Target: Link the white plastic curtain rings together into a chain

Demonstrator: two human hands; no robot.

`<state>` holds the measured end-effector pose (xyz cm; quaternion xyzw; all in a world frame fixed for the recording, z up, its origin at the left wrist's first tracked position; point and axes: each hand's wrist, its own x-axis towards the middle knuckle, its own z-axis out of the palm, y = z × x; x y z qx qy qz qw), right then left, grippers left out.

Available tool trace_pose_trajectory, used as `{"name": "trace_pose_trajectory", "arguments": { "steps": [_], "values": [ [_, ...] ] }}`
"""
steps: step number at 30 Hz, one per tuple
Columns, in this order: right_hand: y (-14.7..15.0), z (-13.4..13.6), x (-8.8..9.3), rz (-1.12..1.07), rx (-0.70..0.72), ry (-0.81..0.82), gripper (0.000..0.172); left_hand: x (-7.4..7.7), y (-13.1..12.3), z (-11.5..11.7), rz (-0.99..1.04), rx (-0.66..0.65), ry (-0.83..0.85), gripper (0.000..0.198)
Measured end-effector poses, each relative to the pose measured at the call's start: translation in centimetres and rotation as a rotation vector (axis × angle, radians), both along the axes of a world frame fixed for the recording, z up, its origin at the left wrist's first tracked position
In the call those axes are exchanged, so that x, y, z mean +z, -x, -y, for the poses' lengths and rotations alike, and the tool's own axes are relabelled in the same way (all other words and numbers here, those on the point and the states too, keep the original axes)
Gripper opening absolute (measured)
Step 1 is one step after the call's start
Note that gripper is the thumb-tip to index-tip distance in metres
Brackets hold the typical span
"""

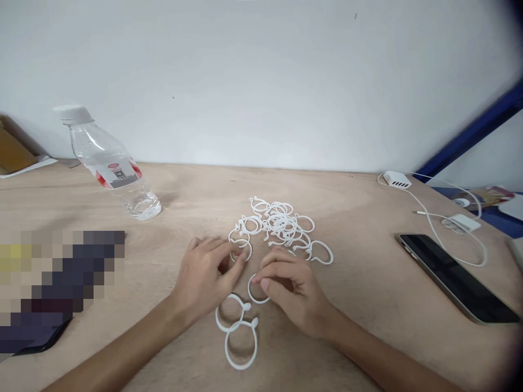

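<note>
so there's a heap of white plastic rings (278,228) in the middle of a plywood tabletop (347,288), each ring with a little hook or knob on it, and they're snagged together pretty loosely. the left hand (204,277) is at the near edge of the heap, fingers curled together over a ring there, though i can't tell if they're really gripping it. the right hand (292,291) has its thumb and fingertips closed together on a single ring (257,288) just below the heap. two more rings (231,313) (241,345) lie nearer the person, apart from the heap and touching each other.

looks like the step in hand is working rings loose, with most of them left in the heap. the next pull calls for easing each hook clear of its neighbours, not yanking.

around that: a plastic water bottle (110,169) tilted at back left, a black phone (453,275) on the right, a white usb charger (396,179) behind it, and a pixelated patch (57,288) at left that i can't make out.
</note>
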<state>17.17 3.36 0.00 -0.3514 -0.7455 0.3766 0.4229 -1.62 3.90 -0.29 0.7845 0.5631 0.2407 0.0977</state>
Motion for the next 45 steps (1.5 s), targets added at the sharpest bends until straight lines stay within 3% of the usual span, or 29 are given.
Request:
{"name": "trace_pose_trajectory", "arguments": {
  "steps": [5,9,15,21,24,26,31,35,39,41,45],
  "values": [
    [0.3,-0.3,-0.8,0.047,-0.252,0.101,0.013,-0.4,-0.1,0.1,-0.078,-0.094,-0.074,0.024],
    [0.6,-0.3,-1.1,0.087,-0.313,0.159,0.013,-0.7,-0.1,0.1,-0.009,-0.160,-0.133,0.021],
    [0.6,-0.5,-1.0,0.120,-0.282,0.135,0.022,-0.6,-0.2,0.1,0.074,-0.283,-0.115,0.017],
    [0.6,-0.4,-0.7,0.147,-0.111,0.089,0.024,-0.5,-0.2,0.1,0.088,-0.210,0.016,0.017],
    [0.6,-0.3,-0.6,0.140,-0.037,0.059,0.026,-0.4,-0.1,0.0,0.188,-0.207,0.097,0.021],
    [0.5,-0.4,-0.6,0.111,-0.071,0.082,0.024,-0.3,0.0,0.0,0.259,-0.238,0.123,0.021],
    [0.4,-0.5,-1.0,-0.037,-0.386,0.258,0.020,0.2,0.2,0.2,0.279,-0.371,0.085,0.021],
    [0.4,-0.6,-1.0,-0.037,-0.306,0.278,0.024,0.5,0.2,0.4,0.244,-0.545,0.012,0.019],
    [0.3,-0.5,-1.0,-0.103,-0.238,0.272,0.020,0.4,0.2,0.6,0.220,-0.424,-0.025,0.017],
    [0.3,-0.4,-1.1,-0.129,-0.227,0.270,0.017,0.3,0.2,0.6,0.201,-0.367,-0.027,0.028],
    [0.4,-0.2,-1.2,-0.160,-0.215,0.287,0.016,0.0,0.1,0.5,0.067,-0.420,-0.002,0.040]
  ]
}}
